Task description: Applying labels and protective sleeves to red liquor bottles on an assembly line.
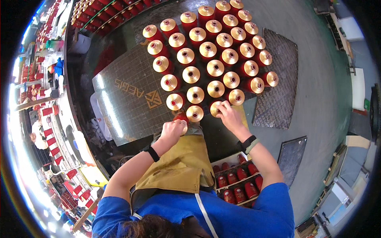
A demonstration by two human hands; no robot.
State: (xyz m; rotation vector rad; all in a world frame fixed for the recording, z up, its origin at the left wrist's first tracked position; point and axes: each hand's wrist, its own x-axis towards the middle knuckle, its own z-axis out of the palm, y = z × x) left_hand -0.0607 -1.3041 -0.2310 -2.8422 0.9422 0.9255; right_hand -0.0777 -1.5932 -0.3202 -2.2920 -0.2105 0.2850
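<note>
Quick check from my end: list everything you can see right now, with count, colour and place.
Spools: about thirty, red thread on gold cones, upright in rows on the floor board ahead.
Board: one, dark with gold marking, under the spools.
Mats: two, dark, right of the rows.
Box of spools: one, red spools in compartments, lower right.
Apron: one, tan, worn.
Left hand: grips a red spool.
Right hand: on the top of a front-row spool.

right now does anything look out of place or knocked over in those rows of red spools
Nothing stands out. The red spools stand upright in even rows on the floor mat. The left hand grips one spool at the near edge, and the right hand rests on another. None is tipped over.
</note>
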